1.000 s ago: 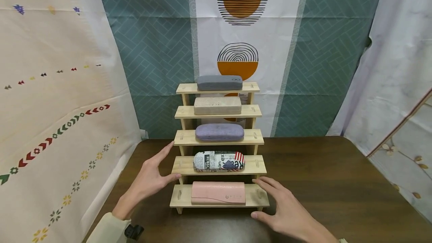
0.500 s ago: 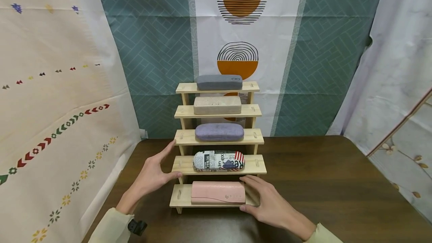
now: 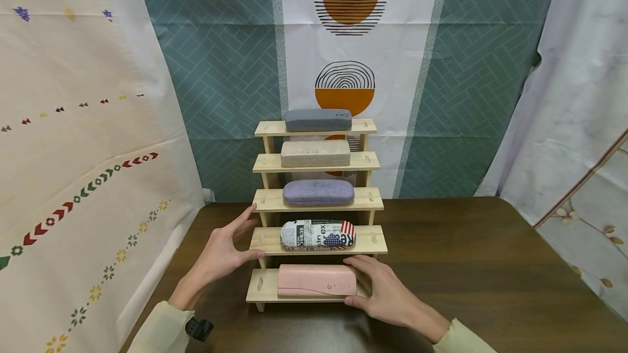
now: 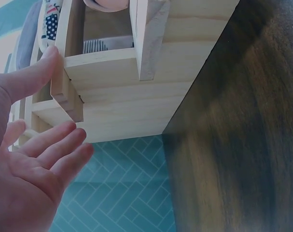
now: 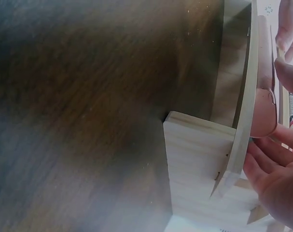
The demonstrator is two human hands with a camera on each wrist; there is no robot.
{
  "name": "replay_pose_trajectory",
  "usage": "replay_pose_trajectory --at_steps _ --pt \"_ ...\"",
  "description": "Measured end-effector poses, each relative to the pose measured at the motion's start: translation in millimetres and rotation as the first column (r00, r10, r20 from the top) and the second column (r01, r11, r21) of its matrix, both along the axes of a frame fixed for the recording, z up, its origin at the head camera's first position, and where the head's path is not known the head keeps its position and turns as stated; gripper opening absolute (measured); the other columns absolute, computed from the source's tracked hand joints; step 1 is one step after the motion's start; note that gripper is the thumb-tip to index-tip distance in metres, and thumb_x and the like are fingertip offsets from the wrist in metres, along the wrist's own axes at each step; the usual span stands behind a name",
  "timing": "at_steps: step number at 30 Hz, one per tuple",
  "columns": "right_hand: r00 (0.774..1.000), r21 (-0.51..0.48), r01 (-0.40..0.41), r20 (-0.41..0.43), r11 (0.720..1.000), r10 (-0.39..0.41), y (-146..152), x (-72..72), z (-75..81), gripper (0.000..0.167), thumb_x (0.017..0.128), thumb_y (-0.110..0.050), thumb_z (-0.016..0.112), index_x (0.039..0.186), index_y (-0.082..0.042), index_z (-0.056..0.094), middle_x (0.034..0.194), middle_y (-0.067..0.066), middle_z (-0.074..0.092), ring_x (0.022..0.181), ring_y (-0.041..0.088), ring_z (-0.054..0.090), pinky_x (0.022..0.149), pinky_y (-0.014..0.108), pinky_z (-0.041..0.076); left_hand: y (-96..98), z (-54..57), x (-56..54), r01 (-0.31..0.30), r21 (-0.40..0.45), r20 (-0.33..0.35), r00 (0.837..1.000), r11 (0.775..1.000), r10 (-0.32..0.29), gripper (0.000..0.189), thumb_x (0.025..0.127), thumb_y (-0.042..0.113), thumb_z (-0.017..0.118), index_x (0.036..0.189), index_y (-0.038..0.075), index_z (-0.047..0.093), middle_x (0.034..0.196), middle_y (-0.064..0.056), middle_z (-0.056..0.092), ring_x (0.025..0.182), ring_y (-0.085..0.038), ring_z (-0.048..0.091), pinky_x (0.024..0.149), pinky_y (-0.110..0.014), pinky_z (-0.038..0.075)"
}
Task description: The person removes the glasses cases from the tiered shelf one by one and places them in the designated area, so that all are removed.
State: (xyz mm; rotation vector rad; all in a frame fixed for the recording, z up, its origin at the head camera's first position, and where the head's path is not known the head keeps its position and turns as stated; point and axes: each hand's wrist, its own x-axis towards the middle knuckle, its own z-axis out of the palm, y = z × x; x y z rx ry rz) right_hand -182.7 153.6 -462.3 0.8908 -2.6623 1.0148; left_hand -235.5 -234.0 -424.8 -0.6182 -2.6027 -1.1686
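A stepped wooden rack [image 3: 371, 237] stands on the table, one glasses case on each tier. The pink glasses case [image 3: 314, 281] lies on the lowest tier. My right hand [image 3: 385, 294] holds its right end, thumb at the front edge and fingers over the back; in the right wrist view the fingers [image 5: 287, 137] reach the end of the case. At the rack's left side is my left hand [image 3: 221, 252], fingers spread and fairly straight, thumb at the second tier's end and index finger at the third. The left wrist view shows its thumb [image 4: 37, 72] at the board's edge.
Above the pink case sit a newsprint-patterned case [image 3: 318, 234], a purple case [image 3: 318, 192], a beige case [image 3: 315, 153] and a grey case [image 3: 318, 120]. The brown table [image 3: 451, 266] extends to the right. A patterned cloth [image 3: 225, 70] hangs behind.
My right hand has moved left from the rack's right end onto the end of the pink case, its fingers closing in. The left hand has stayed almost in place, and the cases have not moved.
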Motion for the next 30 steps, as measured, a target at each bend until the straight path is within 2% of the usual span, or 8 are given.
replay_pose_trajectory --at_steps 11,17,22,30 --pt "1.000 -0.048 -0.007 0.006 0.999 0.007 -2.5 -1.7 -2.2 0.064 0.077 -0.027 0.095 0.134 -0.013 0.069 0.133 -0.004 0.067 0.124 0.019 0.061 0.106 0.046 0.052 -1.1 -3.3 -1.1 0.019 0.021 0.014 1.000 1.000 -0.019 0.110 0.077 0.014 0.097 0.167 0.023 0.036 0.135 -0.019 0.068 0.126 -0.038 0.065 0.101 -0.056 0.056" --pt "1.000 -0.059 0.003 0.013 0.998 -0.002 -2.9 -1.6 -2.7 0.061 0.078 -0.028 0.096 0.131 -0.015 0.071 0.131 -0.007 0.068 0.121 0.019 0.061 0.103 0.046 0.053 -1.3 -1.5 -2.3 0.021 0.038 0.021 1.000 0.999 -0.022 0.110 0.076 0.014 0.098 0.166 0.024 0.037 0.134 -0.021 0.068 0.126 -0.038 0.065 0.101 -0.054 0.055" --pt "1.000 -0.069 0.000 0.019 0.998 0.002 -3.1 -2.1 -3.3 0.059 0.078 -0.022 0.095 0.131 -0.015 0.071 0.132 -0.007 0.067 0.121 0.019 0.061 0.104 0.045 0.053 -2.7 -1.6 -2.1 0.022 0.045 0.033 0.999 0.999 -0.023 0.109 0.076 0.015 0.098 0.166 0.024 0.037 0.135 -0.021 0.068 0.127 -0.039 0.064 0.102 -0.054 0.055" --pt "1.000 -0.081 -0.002 0.031 0.997 0.005 -2.9 -1.4 -3.6 0.057 0.079 -0.018 0.095 0.131 -0.015 0.071 0.131 -0.007 0.068 0.123 0.020 0.062 0.105 0.046 0.053 -7.8 -4.0 -3.0 0.051 0.127 0.064 0.996 0.991 -0.060 0.109 0.076 0.012 0.097 0.166 0.025 0.038 0.137 -0.021 0.067 0.129 -0.038 0.063 0.103 -0.052 0.054"
